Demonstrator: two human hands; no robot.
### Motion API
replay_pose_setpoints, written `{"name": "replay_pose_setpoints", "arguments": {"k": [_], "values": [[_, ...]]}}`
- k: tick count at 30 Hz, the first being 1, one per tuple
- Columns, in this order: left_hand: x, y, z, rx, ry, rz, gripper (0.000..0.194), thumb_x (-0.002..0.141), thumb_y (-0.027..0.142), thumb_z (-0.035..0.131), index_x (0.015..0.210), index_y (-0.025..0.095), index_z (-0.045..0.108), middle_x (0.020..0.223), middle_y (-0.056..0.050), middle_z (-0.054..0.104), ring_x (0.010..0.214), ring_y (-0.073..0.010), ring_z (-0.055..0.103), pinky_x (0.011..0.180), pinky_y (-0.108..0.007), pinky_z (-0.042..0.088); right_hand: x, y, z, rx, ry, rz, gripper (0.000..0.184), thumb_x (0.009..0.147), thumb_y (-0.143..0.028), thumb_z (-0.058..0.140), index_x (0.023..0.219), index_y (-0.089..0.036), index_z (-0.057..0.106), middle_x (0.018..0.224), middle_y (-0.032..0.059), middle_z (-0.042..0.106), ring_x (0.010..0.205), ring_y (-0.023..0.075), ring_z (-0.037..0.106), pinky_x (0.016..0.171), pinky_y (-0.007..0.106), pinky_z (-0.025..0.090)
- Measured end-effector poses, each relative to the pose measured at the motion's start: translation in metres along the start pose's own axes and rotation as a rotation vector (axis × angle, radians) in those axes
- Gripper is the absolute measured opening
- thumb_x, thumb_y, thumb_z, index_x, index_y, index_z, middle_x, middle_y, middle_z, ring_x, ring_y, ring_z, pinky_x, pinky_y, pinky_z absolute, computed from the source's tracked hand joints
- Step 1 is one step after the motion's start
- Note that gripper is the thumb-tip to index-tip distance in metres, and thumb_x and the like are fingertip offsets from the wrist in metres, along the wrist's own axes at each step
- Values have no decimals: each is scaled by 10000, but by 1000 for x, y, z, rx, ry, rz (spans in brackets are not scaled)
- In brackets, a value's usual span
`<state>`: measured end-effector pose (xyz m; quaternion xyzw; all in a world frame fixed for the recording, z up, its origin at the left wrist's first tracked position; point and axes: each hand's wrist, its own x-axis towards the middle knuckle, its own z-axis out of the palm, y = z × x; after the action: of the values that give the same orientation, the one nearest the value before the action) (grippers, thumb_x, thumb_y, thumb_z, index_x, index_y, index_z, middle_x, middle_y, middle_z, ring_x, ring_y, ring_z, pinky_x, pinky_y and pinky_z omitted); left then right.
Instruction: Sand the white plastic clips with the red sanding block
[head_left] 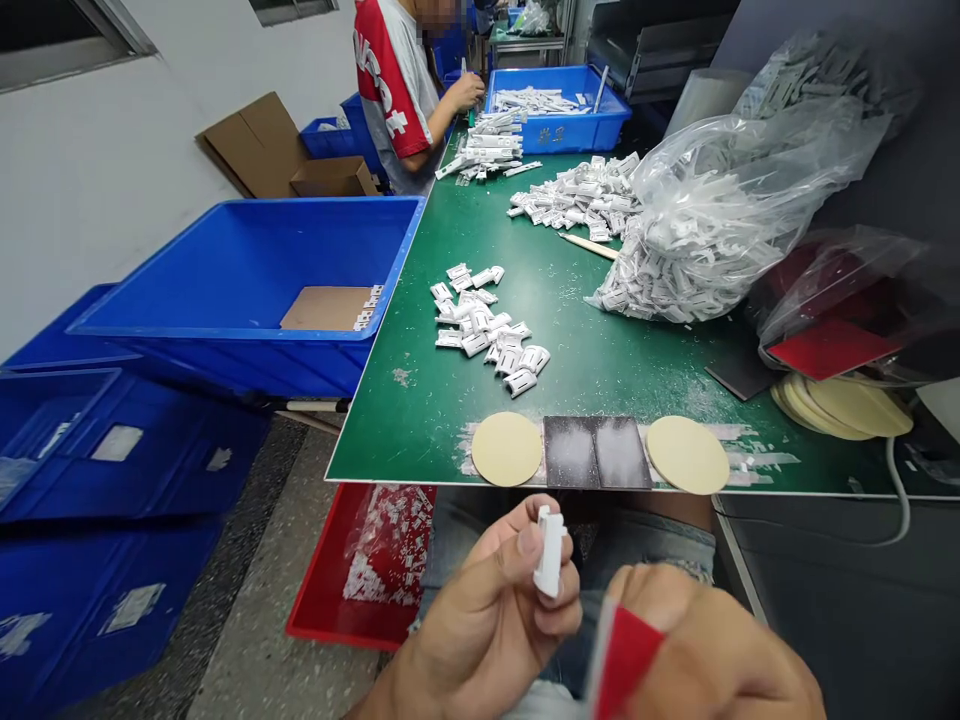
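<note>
My left hand (495,610) pinches a small white plastic part (550,552) upright between thumb and fingers, just in front of the table edge. To its right, my right hand (705,640) is closed around a flat red piece (628,660) with a pale edge, blurred by motion; its exact kind is unclear. The two held things are apart. Ahead on the green table (600,360) lies a loose group of similar white parts (480,325). Along the edge sit two round yellow pads (506,449) with dark, powder-covered rectangular sheets (596,453) between them.
A clear bag of white parts (697,240) slumps at right beside a larger pile (581,195). A blue bin (247,335) stands left, a red tray (315,600) below. A person (397,90) works at the far end near a blue crate (559,135).
</note>
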<state>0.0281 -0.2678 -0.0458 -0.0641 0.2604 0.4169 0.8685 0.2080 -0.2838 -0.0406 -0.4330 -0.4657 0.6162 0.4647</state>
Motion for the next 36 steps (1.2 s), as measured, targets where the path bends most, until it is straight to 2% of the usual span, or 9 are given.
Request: {"name": "replay_pose_setpoints", "arguments": {"k": [3, 8, 12, 17, 23, 28, 31, 34, 36], "values": [[0, 0, -1, 4, 30, -1, 377, 652, 240, 1073, 896, 156, 798, 707, 32, 660, 517, -2, 526, 506, -106, 375, 10, -7, -10, -316, -30, -183, 255, 1061, -367, 692, 1234, -425, 870, 886, 39, 884, 717, 232, 797, 676, 316, 638], [0, 1, -9, 132, 1, -4, 378, 670, 318, 1062, 904, 168, 806, 673, 27, 677, 519, -30, 561, 525, -126, 436, 17, -7, -18, -297, -173, -351, 268, 1055, -325, 700, 1246, -401, 873, 890, 46, 893, 744, 244, 822, 669, 293, 665], [0, 3, -18, 488, 2, 525, 260, 744, 292, 1018, 898, 193, 833, 759, -8, 790, 673, -85, 728, 655, -143, 568, 13, 6, -18, -232, 360, -179, 302, 1052, -318, 737, 1319, -423, 830, 935, 11, 906, 699, 158, 805, 649, 186, 642], [-6, 4, -19, 855, 103, 987, 250, 824, 99, 927, 984, 280, 861, 878, 5, 885, 801, -130, 848, 791, -156, 651, -1, 8, -7, 231, 114, -18, 245, 1004, -396, 798, 1236, -435, 865, 961, 44, 913, 559, 135, 775, 520, 185, 617], [-6, 4, -18, 950, 58, 1009, 251, 855, 99, 896, 979, 316, 875, 889, 28, 883, 814, -122, 842, 796, -160, 666, 5, 0, -7, 125, -217, -37, 258, 1036, -460, 728, 1250, -423, 867, 893, 24, 903, 562, 140, 735, 525, 202, 573], [-3, 4, -19, 894, -53, 983, 239, 873, 117, 888, 1009, 314, 881, 874, 14, 872, 830, -129, 824, 799, -191, 674, 14, -6, -15, -196, 100, -31, 263, 1057, -369, 729, 1266, -477, 845, 898, -24, 891, 765, 136, 794, 696, 159, 602], [-2, 4, -19, 888, -90, 1009, 261, 876, 95, 879, 1028, 307, 880, 884, 9, 873, 835, -133, 824, 790, -197, 675, 13, -12, -15, -157, -158, -33, 222, 997, -496, 776, 1150, -402, 907, 857, 22, 889, 785, 203, 814, 711, 232, 640], [0, 4, -18, 914, -125, 1054, 299, 878, 61, 864, 1048, 307, 876, 911, 4, 879, 857, -148, 833, 810, -227, 684, 17, -16, -13, -145, 178, 34, 226, 1019, -416, 781, 1222, -468, 864, 905, -31, 897, 773, 113, 788, 687, 120, 577], [0, 3, -18, 939, -130, 1076, 312, 874, 43, 859, 1048, 302, 875, 922, -2, 883, 862, -162, 840, 813, -246, 692, 21, -15, -12, -41, -52, 74, 222, 1015, -463, 772, 1210, -439, 875, 790, -16, 876, 658, 118, 756, 612, 142, 577]]}}
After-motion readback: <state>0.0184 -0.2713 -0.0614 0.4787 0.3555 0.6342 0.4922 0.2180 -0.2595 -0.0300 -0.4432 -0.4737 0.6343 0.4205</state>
